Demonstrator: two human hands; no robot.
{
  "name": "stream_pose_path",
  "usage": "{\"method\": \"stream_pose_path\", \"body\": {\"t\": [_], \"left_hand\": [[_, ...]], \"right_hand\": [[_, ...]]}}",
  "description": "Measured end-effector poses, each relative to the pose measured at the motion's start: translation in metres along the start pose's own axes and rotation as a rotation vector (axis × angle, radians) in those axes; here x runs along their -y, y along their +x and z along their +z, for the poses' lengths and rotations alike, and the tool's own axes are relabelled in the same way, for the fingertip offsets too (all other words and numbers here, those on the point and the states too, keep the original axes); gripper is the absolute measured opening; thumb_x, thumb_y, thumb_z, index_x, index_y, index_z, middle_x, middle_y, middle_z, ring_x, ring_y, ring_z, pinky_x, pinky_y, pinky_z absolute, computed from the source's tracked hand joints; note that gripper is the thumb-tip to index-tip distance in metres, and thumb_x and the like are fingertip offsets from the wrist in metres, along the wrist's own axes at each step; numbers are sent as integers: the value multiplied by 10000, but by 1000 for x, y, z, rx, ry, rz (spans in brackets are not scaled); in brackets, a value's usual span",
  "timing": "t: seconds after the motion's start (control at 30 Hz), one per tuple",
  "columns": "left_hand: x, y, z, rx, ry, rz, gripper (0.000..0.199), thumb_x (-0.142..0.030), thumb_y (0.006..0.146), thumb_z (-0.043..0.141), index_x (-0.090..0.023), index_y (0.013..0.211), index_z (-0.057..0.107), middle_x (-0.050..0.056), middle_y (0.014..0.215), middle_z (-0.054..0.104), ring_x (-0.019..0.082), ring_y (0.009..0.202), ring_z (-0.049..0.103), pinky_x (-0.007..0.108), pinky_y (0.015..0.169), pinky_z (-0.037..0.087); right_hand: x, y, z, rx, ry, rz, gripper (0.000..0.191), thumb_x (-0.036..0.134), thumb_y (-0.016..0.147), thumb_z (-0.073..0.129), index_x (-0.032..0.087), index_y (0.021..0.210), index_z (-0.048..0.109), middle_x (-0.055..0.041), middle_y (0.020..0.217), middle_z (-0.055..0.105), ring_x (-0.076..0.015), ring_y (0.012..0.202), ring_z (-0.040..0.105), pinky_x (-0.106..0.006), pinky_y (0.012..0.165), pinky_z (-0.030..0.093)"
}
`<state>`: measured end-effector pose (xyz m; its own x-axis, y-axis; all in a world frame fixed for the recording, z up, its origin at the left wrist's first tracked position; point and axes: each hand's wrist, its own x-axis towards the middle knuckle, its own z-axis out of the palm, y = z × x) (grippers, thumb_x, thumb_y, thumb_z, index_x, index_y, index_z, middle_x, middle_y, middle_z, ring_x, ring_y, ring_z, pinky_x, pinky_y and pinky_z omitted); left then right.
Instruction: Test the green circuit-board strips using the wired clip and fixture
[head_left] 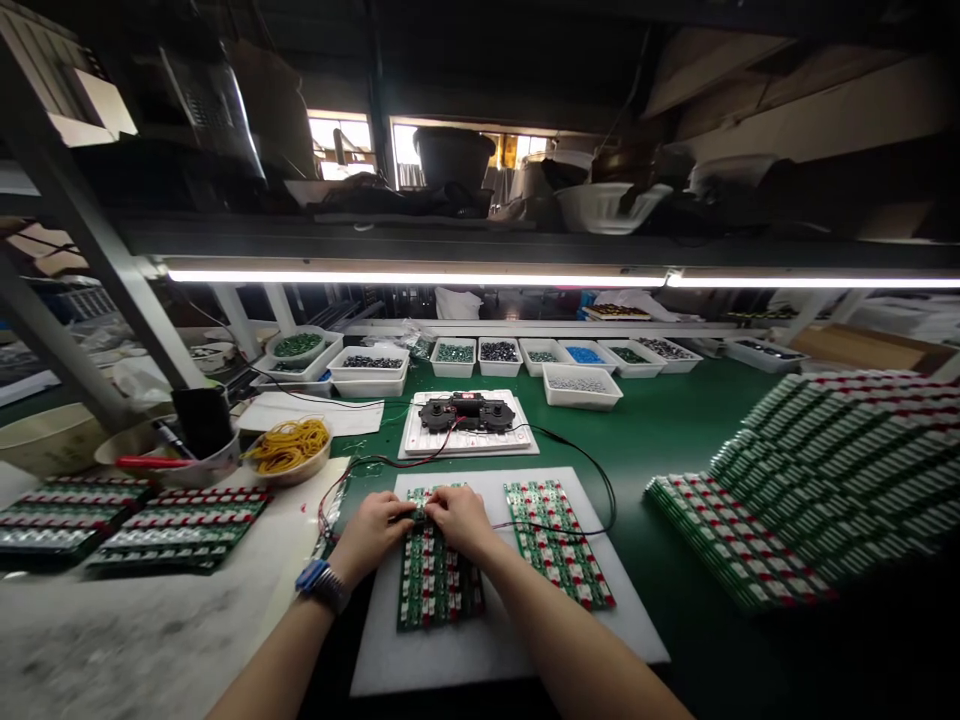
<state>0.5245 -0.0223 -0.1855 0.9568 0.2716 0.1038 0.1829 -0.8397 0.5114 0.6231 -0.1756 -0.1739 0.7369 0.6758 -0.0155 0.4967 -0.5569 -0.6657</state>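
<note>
On the white mat lies the left board, and I have my left hand and right hand close together at its far end. The fingers on both are bent, with the tips drawn in, but I cannot tell if they grip a small part. Just beside it, on the same mat, I see the right board, with a black wire running over it. Past the mat sits a black device on a white block. Off to the right stands a big board stack.
</note>
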Motion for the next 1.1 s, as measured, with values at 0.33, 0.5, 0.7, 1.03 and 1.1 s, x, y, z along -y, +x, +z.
{"method": "stream_pose_path", "body": {"t": [0.33, 0.5, 0.7, 1.03, 1.1], "left_hand": [[-1, 9, -3, 135, 108, -38, 336, -373, 819, 558, -274, 1074, 753, 60, 975, 714, 265, 979, 574, 350, 907, 430], [-3, 9, -3, 153, 113, -54, 348, -368, 816, 542, -273, 1079, 750, 63, 980, 704, 277, 989, 562, 365, 914, 418], [1, 9, -1, 157, 114, -38, 322, -347, 818, 527, -266, 1023, 762, 61, 956, 699, 273, 974, 560, 371, 911, 408], [7, 10, 3, 147, 91, -27, 352, -389, 823, 522, -266, 1060, 752, 58, 945, 703, 273, 972, 567, 364, 900, 405], [7, 10, 4, 148, 86, -28, 349, -386, 823, 522, -270, 1059, 752, 56, 952, 707, 271, 973, 570, 364, 903, 402]], "right_hand": [[7, 8, 6, 18, -127, 73, 204, 290, 884, 537, 235, 931, 728, -54, 988, 747, -235, 1033, 608, -312, 839, 358], [8, 7, 8, 6, -133, 60, 209, 328, 896, 536, 239, 908, 725, -58, 970, 747, -251, 1030, 606, -336, 844, 358], [9, 4, 14, -86, -131, 65, 331, 546, 860, 612, 236, 841, 724, -64, 904, 745, -263, 989, 607, -331, 816, 354], [5, -1, 17, -153, -137, 27, 229, 375, 914, 550, 246, 871, 735, -43, 926, 741, -220, 974, 603, -302, 767, 329], [5, -1, 17, -157, -136, 26, 226, 366, 911, 552, 246, 866, 737, -41, 923, 743, -218, 970, 604, -301, 765, 327]]}}
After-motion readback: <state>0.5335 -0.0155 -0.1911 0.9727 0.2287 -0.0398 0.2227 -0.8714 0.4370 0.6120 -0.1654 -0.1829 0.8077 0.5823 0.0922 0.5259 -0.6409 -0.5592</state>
